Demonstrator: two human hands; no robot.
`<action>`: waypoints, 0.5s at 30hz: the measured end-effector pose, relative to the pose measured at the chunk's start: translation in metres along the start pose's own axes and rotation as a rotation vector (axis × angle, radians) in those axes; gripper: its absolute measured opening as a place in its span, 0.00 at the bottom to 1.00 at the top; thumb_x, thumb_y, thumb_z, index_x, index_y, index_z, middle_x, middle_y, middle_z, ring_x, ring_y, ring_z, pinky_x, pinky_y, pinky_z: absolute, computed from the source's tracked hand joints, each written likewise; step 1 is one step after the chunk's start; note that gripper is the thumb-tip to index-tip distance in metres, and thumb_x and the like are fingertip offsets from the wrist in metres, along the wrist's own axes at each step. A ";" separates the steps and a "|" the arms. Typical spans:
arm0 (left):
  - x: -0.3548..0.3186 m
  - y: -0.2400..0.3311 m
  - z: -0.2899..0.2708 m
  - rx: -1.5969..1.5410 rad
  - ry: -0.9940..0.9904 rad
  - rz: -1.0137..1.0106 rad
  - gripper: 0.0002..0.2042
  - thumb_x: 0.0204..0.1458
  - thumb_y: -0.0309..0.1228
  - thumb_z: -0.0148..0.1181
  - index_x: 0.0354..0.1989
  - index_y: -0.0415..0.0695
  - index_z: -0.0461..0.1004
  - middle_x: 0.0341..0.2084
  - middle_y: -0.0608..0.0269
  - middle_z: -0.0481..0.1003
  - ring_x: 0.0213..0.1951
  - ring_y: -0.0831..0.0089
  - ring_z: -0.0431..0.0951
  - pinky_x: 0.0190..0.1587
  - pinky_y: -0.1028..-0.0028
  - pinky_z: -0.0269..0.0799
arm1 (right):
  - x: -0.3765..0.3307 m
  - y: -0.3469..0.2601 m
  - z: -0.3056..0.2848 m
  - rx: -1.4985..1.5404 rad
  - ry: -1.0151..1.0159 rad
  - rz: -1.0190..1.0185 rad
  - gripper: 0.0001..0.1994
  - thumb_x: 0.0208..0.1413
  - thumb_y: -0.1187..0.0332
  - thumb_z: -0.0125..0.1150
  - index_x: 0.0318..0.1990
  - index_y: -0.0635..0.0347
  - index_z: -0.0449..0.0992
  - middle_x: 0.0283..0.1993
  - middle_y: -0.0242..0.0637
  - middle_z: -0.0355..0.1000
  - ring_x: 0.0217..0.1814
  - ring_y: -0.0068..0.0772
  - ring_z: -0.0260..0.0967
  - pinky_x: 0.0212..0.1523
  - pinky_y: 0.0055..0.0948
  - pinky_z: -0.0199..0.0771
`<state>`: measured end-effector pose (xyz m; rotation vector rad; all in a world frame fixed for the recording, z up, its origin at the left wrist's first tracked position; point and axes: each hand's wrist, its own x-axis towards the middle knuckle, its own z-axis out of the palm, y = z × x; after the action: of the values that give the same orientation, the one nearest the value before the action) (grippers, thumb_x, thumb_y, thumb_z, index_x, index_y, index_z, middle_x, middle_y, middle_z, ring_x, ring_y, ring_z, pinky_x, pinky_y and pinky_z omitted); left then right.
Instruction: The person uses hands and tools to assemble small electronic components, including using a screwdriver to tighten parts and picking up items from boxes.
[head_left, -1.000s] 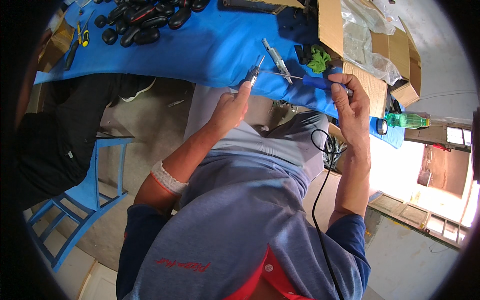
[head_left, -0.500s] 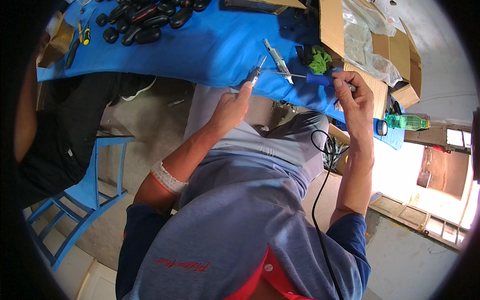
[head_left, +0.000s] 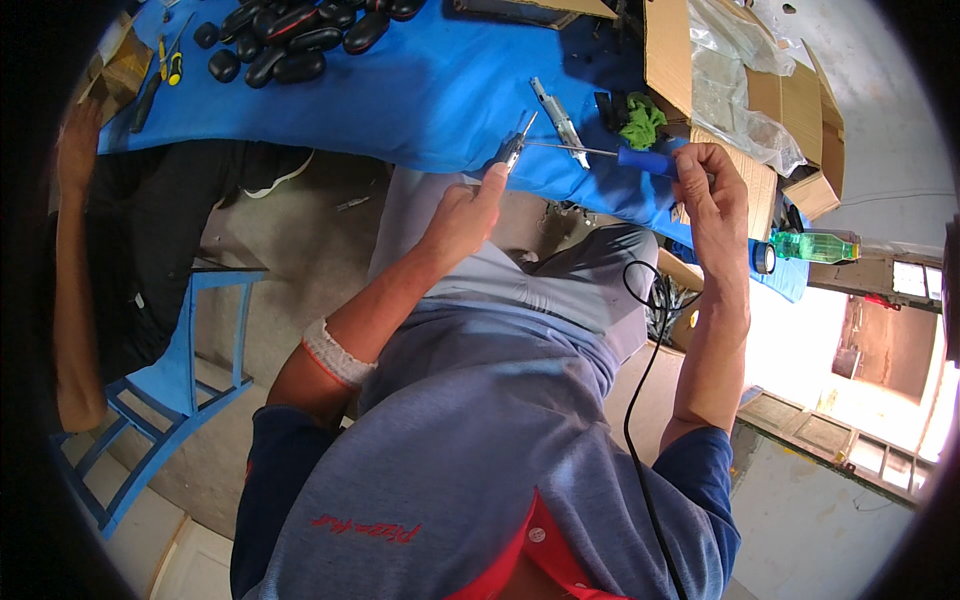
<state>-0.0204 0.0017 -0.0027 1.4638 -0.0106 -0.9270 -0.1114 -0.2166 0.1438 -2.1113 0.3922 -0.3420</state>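
A seated person is working at the near edge of a table covered in a blue cloth [head_left: 420, 100], which is running across the upper part of the head view and dropping off just above the person's knees. The left hand [head_left: 462, 215] is pinching, fingers closed, a small grey metal part [head_left: 512, 150] held just off the table edge. The right hand [head_left: 712, 185] is wrapping closed around the blue plastic handle of a thin-shafted screwdriver [head_left: 640, 160]; the shaft is lying almost level, its tip meeting the small part. Below the edge, bare concrete floor is showing between the person's legs and a blue-painted wooden chair [head_left: 190, 370] on the left, where a second person's arm [head_left: 70, 290] is hanging beside the cloth.

On the cloth, a cluster of black oval plastic shells [head_left: 300, 40] is lying at the far left, with a yellow-handled tool [head_left: 170, 65] beside it. A grey metal bar-shaped piece [head_left: 556, 115] is resting just above the screwdriver shaft, and a crumpled green rag [head_left: 642, 122] is sitting against an open brown cardboard box [head_left: 790, 110] holding clear plastic wrapping [head_left: 720, 70]. A green transparent plastic bottle [head_left: 812, 246] is lying on its side past the right corner. A black cable [head_left: 640, 400] is trailing down the person's right side.
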 end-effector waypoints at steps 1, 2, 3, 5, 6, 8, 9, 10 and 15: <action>0.000 0.000 0.000 0.000 0.003 0.002 0.30 0.56 0.57 0.48 0.09 0.47 0.59 0.08 0.70 0.58 0.11 0.78 0.58 0.14 0.75 0.53 | 0.000 0.000 0.001 0.018 0.002 0.002 0.14 0.64 0.60 0.51 0.40 0.65 0.71 0.27 0.26 0.64 0.27 0.14 0.57 0.26 0.15 0.56; 0.000 -0.001 0.000 0.000 0.005 0.004 0.30 0.56 0.57 0.48 0.09 0.47 0.59 0.08 0.71 0.58 0.11 0.78 0.58 0.14 0.75 0.53 | -0.001 -0.002 0.002 0.035 0.005 0.005 0.14 0.64 0.60 0.51 0.40 0.65 0.71 0.27 0.26 0.64 0.28 0.14 0.57 0.27 0.15 0.56; 0.001 -0.001 0.000 0.000 0.006 0.006 0.30 0.56 0.57 0.48 0.09 0.47 0.59 0.07 0.71 0.58 0.11 0.78 0.58 0.14 0.75 0.53 | -0.002 -0.003 0.002 0.051 0.009 0.008 0.14 0.64 0.60 0.51 0.41 0.65 0.71 0.28 0.26 0.64 0.28 0.14 0.57 0.27 0.15 0.56; 0.001 -0.001 0.000 -0.001 0.004 0.015 0.30 0.56 0.56 0.48 0.09 0.47 0.59 0.07 0.70 0.58 0.11 0.79 0.58 0.14 0.75 0.53 | -0.002 -0.007 0.005 0.063 0.038 0.055 0.15 0.64 0.59 0.51 0.41 0.65 0.71 0.27 0.26 0.64 0.27 0.14 0.57 0.26 0.16 0.56; 0.000 -0.002 0.000 -0.002 0.004 0.019 0.30 0.56 0.56 0.48 0.09 0.47 0.59 0.07 0.70 0.59 0.11 0.79 0.58 0.14 0.75 0.53 | -0.002 -0.008 0.006 0.069 0.052 0.078 0.15 0.64 0.59 0.51 0.41 0.65 0.72 0.27 0.26 0.64 0.27 0.14 0.57 0.26 0.16 0.56; -0.001 0.001 0.001 0.006 0.020 0.002 0.30 0.56 0.56 0.48 0.09 0.47 0.59 0.07 0.70 0.59 0.11 0.78 0.59 0.14 0.74 0.54 | -0.002 -0.010 0.003 -0.011 0.044 0.142 0.16 0.64 0.58 0.51 0.40 0.65 0.72 0.25 0.25 0.63 0.26 0.14 0.57 0.25 0.17 0.56; -0.002 0.002 0.002 0.011 0.026 -0.006 0.30 0.56 0.56 0.48 0.09 0.47 0.59 0.07 0.70 0.59 0.11 0.78 0.59 0.14 0.74 0.54 | -0.001 -0.011 0.000 -0.052 0.041 0.173 0.16 0.64 0.57 0.51 0.40 0.65 0.72 0.25 0.25 0.63 0.26 0.14 0.57 0.25 0.17 0.56; -0.001 0.002 0.002 0.001 0.020 -0.007 0.30 0.57 0.56 0.47 0.09 0.47 0.59 0.07 0.69 0.59 0.11 0.78 0.59 0.15 0.74 0.54 | -0.001 -0.010 -0.001 -0.067 0.036 0.189 0.16 0.64 0.57 0.51 0.39 0.65 0.72 0.24 0.25 0.62 0.25 0.14 0.56 0.24 0.18 0.56; 0.000 0.001 0.001 0.033 0.015 0.009 0.30 0.57 0.56 0.47 0.09 0.47 0.59 0.07 0.68 0.59 0.11 0.77 0.59 0.16 0.73 0.56 | 0.004 0.002 -0.009 0.002 -0.048 0.105 0.15 0.64 0.59 0.52 0.39 0.65 0.72 0.25 0.25 0.62 0.26 0.14 0.56 0.25 0.17 0.56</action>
<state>-0.0204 0.0011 -0.0018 1.5005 -0.0216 -0.9125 -0.1117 -0.2263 0.1470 -2.0838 0.4718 -0.2302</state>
